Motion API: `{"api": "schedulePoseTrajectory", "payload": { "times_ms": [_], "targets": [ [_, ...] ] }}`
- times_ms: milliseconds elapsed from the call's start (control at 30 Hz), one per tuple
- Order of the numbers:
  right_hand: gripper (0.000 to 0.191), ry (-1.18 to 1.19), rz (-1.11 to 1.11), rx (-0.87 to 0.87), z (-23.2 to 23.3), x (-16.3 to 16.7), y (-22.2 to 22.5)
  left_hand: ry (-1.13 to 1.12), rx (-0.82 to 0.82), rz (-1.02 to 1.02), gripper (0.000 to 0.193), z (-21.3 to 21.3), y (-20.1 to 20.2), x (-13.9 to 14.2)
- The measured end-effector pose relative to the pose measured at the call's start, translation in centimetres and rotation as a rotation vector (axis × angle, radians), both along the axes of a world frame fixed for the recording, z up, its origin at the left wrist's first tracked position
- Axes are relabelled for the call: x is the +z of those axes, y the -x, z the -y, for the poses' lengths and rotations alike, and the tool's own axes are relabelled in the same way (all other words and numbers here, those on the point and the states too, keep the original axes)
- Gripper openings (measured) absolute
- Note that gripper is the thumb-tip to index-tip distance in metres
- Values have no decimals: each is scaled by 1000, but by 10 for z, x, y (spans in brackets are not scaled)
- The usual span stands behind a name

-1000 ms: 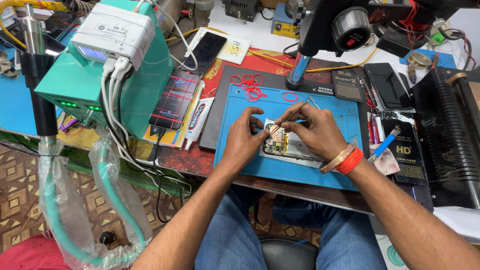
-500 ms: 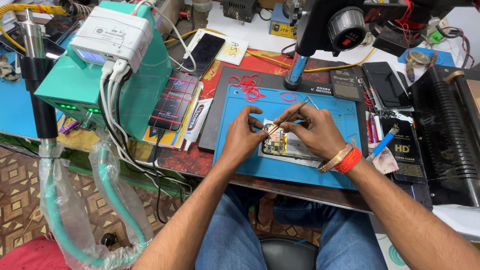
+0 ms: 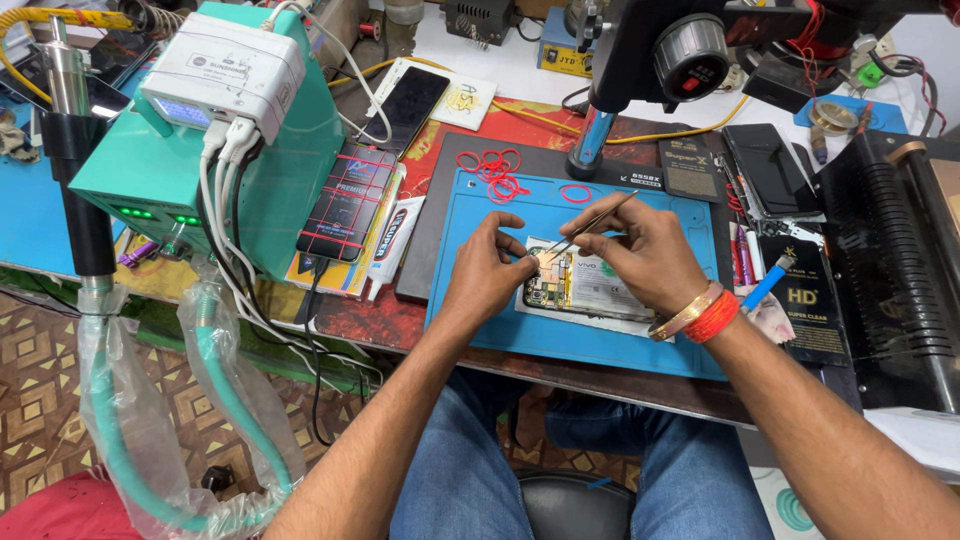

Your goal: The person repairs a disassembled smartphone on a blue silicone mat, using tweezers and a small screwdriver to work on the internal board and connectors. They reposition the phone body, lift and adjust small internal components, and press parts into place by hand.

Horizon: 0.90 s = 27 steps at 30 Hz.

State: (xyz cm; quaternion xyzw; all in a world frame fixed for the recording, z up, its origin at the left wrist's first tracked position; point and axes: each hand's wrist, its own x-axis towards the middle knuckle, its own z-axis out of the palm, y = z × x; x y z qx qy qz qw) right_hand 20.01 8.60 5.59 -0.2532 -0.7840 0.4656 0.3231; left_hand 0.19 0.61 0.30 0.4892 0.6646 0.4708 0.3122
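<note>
Teal machine (image 3: 290, 150) off on the left. Left hand (image 3: 490, 270) pinching the top corner of the opened phone (image 3: 580, 290), flat on the blue mat (image 3: 560, 340). Right hand (image 3: 645, 250) gripping tweezers (image 3: 590, 225), tips down by that corner.

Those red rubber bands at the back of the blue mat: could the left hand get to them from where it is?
Probably yes. The left hand rests at the opened phone, and only bare blue mat shows between it and the red rubber bands.

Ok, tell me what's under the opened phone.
The opened phone lies on a white sheet, which lies on the blue mat. The left hand and right hand cover parts of it; directly beneath is hidden.
</note>
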Motion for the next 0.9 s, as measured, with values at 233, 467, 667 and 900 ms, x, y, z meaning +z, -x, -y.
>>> {"api": "schedulePoseTrajectory", "payload": {
  "times_ms": [233, 467, 667, 900],
  "targets": [
    [17, 6, -45, -63, -9, 11, -20, -9, 12, -31, 54, -1, -1, -2],
    [29, -234, 437, -242, -34, 35, -66, -7, 6, -43, 53, -2, -1, -1],
    [36, -335, 972, -318, -59, 13, -83, -1, -3, -24, 53, -1, -1, 0],
    [34, -322, 1027, -395, -61, -5, -87, -13, -10, -2, 52, -1, 0, -2]
  ]
}}
